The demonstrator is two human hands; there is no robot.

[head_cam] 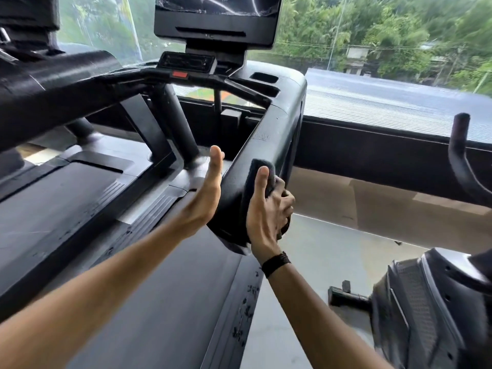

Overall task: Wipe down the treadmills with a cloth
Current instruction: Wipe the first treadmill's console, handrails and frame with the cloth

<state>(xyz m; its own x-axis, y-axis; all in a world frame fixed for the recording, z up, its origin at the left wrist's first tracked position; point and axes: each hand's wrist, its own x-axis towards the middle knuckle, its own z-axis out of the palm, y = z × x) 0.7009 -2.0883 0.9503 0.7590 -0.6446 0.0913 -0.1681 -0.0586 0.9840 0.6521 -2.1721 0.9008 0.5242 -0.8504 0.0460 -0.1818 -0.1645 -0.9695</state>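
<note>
R hand (269,209) grips a dark cloth (257,179), thumb laid flat over it on the near face, other fingers curled round the outer side of the treadmill's right handrail (269,134). Cloth is pinned btwn palm and rail, at the rail's near end, just above the rounded end cap; its top edge pokes out above the thumb tip. Cloth is same dark tone as the rail, so can't tell how far it wraps round the far side. L hand (206,193) is released: fingers straight and together, palm facing right, edge-on to the camera, just beside the inner face of the same rail. Can't tell if it's touching the rail or a hair off it. Holds nothing. So the two hands bracket the rail end, cloth on the R side only. R wrist has a dark band (275,263). Treadmill belt (165,302) runs below both forearms; right side strip next to it has scuffed, flaking patches. Console w/ screen (217,20) sits ahead at top centre, red tab (179,74) under it. A second machine's rail (53,83) crosses upper left. Another gym machine (431,302) stands on the floor to the right, well apart from the hands. Window behind shows a roof and trees.
</note>
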